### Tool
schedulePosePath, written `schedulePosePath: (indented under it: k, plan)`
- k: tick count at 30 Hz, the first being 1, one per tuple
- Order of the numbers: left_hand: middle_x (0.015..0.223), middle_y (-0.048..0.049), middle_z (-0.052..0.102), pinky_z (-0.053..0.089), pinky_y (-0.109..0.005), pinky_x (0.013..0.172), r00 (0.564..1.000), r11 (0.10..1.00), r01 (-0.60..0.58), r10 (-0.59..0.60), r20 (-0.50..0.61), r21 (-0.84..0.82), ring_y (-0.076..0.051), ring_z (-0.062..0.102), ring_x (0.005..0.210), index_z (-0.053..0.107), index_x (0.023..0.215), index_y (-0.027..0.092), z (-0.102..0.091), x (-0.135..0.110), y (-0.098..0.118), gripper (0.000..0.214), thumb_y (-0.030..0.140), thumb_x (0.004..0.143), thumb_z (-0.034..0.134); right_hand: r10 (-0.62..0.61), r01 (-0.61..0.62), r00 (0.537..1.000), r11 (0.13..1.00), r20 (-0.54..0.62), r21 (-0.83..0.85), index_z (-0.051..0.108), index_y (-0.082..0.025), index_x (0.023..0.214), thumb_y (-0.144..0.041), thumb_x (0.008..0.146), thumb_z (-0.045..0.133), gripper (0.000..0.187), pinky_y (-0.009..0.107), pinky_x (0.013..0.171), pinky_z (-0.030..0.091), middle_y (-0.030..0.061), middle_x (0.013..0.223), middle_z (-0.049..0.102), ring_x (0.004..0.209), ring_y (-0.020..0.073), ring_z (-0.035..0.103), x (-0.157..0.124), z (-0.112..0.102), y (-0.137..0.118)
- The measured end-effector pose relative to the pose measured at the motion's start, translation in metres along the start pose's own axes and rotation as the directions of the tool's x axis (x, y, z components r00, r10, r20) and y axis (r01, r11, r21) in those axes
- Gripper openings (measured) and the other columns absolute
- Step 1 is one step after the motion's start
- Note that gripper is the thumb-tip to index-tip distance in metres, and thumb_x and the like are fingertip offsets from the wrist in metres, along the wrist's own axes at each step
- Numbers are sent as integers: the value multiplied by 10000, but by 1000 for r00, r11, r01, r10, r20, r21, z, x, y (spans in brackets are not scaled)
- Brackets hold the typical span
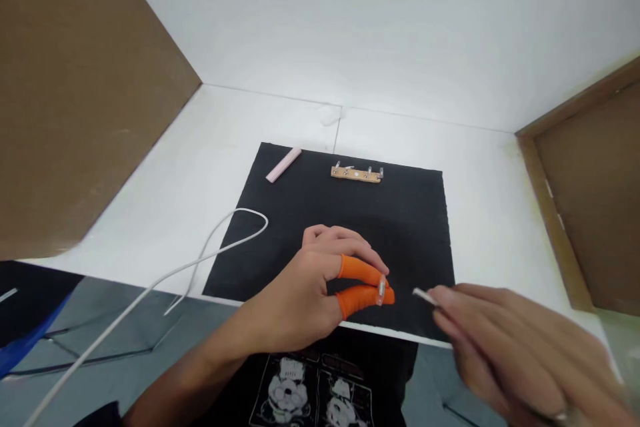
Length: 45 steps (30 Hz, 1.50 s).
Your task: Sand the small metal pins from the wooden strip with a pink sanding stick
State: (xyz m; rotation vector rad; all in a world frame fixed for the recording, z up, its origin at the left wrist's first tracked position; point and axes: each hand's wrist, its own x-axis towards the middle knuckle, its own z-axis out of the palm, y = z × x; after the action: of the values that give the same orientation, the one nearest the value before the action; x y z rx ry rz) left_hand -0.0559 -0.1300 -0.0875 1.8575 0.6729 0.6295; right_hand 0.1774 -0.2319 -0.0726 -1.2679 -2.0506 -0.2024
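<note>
A white cable (200, 257) loops onto the black mat (410, 227) at the left. The left hand (320, 280), thumb and forefinger in orange finger cots (363, 283), pinches a small clear part (381, 289) above the mat's near edge. Just right, the blurred right hand (505, 340) grips thin metal tweezers (425, 296), tip aimed at the part. The tip looks about to meet it, which calls for a steady, fine approach. On the far side lie a pink strip (283, 165) and a brown board (357, 174).

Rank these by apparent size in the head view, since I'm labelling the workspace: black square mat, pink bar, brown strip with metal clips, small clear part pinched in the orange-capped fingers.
1. Black square mat
2. Brown strip with metal clips
3. Pink bar, only slightly smaller than the strip
4. Small clear part, though nearest the camera
</note>
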Motion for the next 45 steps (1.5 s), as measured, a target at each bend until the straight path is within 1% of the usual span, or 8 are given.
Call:
schedulePosePath:
  k: [5,8,15,19,25,40,42,45]
  plan:
    - [1231,18,804,354,-477,1134,988,993,53,-36,-150,109,-249,655,1281,796,970,271,1,8,-17,79,194,981,810,-168,162,984,982,58,102,722,-174,1045,-92,1051,642,115,294,628,614,-22,819,844,708,142,794,12,14,-12]
    - [1289,-15,796,354,-542,1160,966,966,103,-41,-254,236,-293,629,1330,802,985,276,1,18,-37,116,163,963,817,-102,97,993,992,58,81,707,-110,1066,-41,1030,661,91,311,691,619,28,836,845,721,150,791,7,23,-5]
    - [1437,-53,741,306,-629,1191,949,910,154,-29,-313,384,-334,536,1471,808,1035,269,-15,67,-80,120,162,993,774,61,-59,997,997,-48,51,720,-73,1129,19,953,729,199,297,675,622,90,867,810,759,169,765,-40,60,32]
    - [1481,-43,714,250,-652,1215,959,881,154,-25,-281,448,-334,488,1517,810,1046,275,-28,103,-99,110,184,1001,769,232,-236,966,972,-113,-17,723,-105,1187,40,926,752,300,283,671,610,72,852,799,726,164,769,-68,70,53]
    - [1506,-23,699,172,-681,1230,985,831,121,-34,-169,542,-352,447,1542,831,995,287,-39,137,-123,140,175,1001,748,391,-400,912,915,-120,-57,731,-183,1160,-141,1049,666,135,262,656,622,28,814,816,671,166,799,-85,75,62]
    - [1518,-27,690,97,-720,1250,999,780,52,-39,-34,623,-381,390,1582,846,991,299,-40,154,-142,116,228,1010,757,728,-734,679,669,-93,-118,766,-212,1027,-418,1097,602,272,315,760,649,44,818,841,774,232,841,-90,82,60]
    - [1516,-28,692,94,-726,1251,999,782,50,-49,-18,621,-383,391,1581,843,977,294,-41,156,-141,113,224,1006,759,725,-729,684,674,-86,-118,770,-213,1025,-426,1089,610,274,315,739,653,43,805,838,763,238,842,-91,82,62]
    - [1499,-28,703,75,-737,1255,998,788,44,-65,12,614,-385,399,1577,839,965,290,-42,159,-140,111,221,1001,760,651,-652,757,749,-51,-118,770,-219,1007,-377,1066,643,211,303,665,653,25,772,833,696,236,834,-94,79,68]
